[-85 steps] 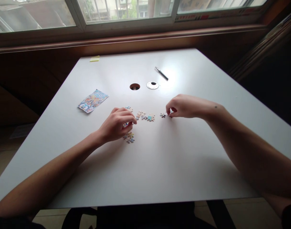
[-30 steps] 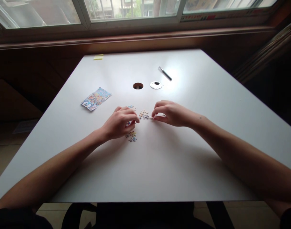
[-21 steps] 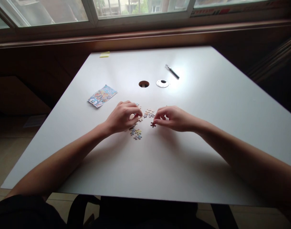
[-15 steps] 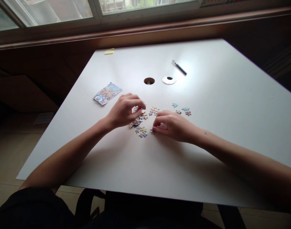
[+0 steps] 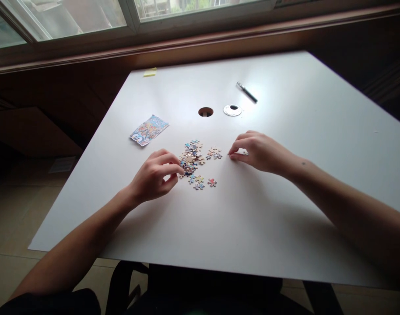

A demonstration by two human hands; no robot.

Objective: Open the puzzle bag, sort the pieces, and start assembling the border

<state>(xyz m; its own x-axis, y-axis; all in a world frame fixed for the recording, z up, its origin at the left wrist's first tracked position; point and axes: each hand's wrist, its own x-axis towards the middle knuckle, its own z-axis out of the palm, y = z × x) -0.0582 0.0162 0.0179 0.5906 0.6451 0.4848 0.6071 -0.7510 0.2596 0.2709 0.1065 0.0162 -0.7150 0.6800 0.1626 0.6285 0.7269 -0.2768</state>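
Observation:
A heap of loose jigsaw puzzle pieces (image 5: 191, 158) lies on the white table. At its near left edge is my left hand (image 5: 157, 175), with thumb and fingertips brought together by the outermost pieces; whatever is between them is too small to make out. My right hand (image 5: 254, 151) is to the right of the heap, its thumb and index finger pinched at the tabletop on a puzzle piece (image 5: 228, 154) that barely shows. Below the heap sits a red puzzle piece (image 5: 212, 182), apart from a few yellow and blue pieces (image 5: 198, 179). A small cluster of pieces (image 5: 214, 152) lies between heap and right hand.
A colourful picture sheet (image 5: 149, 130) lies at the left of the white table (image 5: 246, 236). Farther back are a round hole (image 5: 205, 112), its cover ring (image 5: 232, 110), a pen (image 5: 247, 92) and a yellow sticky note (image 5: 150, 72). A window stands beyond.
My right hand has moved up and right, leaving the red piece on the table. My left hand has drawn back toward me and left, uncovering the heap. Pieces on the right are now mostly hidden.

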